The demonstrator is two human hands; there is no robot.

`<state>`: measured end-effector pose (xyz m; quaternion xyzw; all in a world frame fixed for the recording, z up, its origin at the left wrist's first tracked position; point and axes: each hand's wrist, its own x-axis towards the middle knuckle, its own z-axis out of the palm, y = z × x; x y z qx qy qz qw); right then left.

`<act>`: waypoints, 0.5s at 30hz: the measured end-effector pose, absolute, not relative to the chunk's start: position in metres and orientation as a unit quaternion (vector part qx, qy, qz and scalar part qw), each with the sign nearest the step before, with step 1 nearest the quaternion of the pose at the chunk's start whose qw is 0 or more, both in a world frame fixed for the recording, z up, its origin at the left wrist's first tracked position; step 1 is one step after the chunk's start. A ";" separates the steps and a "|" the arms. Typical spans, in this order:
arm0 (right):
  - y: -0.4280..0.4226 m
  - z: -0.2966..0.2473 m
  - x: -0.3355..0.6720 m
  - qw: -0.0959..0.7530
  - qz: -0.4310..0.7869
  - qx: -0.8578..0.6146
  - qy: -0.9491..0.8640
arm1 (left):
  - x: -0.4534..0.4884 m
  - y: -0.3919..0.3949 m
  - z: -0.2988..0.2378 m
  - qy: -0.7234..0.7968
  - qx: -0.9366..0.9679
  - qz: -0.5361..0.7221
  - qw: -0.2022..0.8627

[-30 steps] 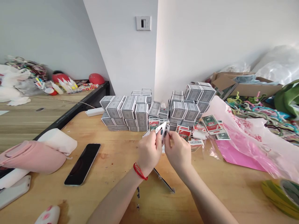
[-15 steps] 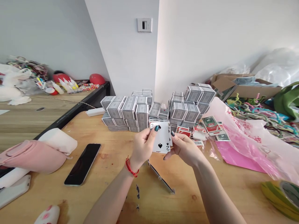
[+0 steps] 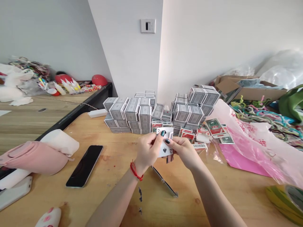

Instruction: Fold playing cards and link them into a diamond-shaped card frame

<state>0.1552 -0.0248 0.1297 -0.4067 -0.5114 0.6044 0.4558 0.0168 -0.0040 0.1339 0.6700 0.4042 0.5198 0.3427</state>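
My left hand (image 3: 148, 150), with a red cord bracelet (image 3: 136, 171) on its wrist, is closed on playing cards (image 3: 163, 153); its thumb lies over the front one, a two of spades. From the other side my right hand (image 3: 186, 151) also grips the cards, thumb on the face near the right edge and fingers behind. How many cards are behind the front one is hidden. Beneath my wrists, a thin dark strip-like object (image 3: 164, 182) lies slantwise on the wooden table (image 3: 113, 186). Beyond the hands stand stacked grey-patterned card decks (image 3: 132, 110).
More decks (image 3: 189, 113) rise at the right, beside red and green card boxes (image 3: 214, 127). A black phone (image 3: 84, 166) and a pink pouch (image 3: 35, 157) lie left. Pink plastic (image 3: 239, 154) and a yellow-green tape roll (image 3: 284, 201) are right.
My right thumb has moved left, further over the face of the two of spades. The eight that showed behind it is now mostly covered.
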 end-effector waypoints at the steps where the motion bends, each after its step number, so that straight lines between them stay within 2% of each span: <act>1: -0.025 0.130 0.156 0.447 0.601 -0.409 -0.522 | 0.015 -0.003 0.137 0.389 0.678 0.511 0.357; 6: -0.026 0.126 0.154 0.414 0.555 -0.446 -0.566 | 0.016 -0.002 0.144 0.329 0.611 0.380 0.611; 8: -0.026 0.123 0.151 0.413 0.517 -0.473 -0.582 | 0.021 -0.002 0.142 0.322 0.556 0.362 0.675; 11: -0.026 0.119 0.148 0.424 0.471 -0.493 -0.596 | 0.025 -0.002 0.137 0.318 0.489 0.390 0.712; 15: -0.026 0.117 0.145 0.425 0.453 -0.482 -0.618 | 0.027 0.001 0.133 0.327 0.451 0.431 0.710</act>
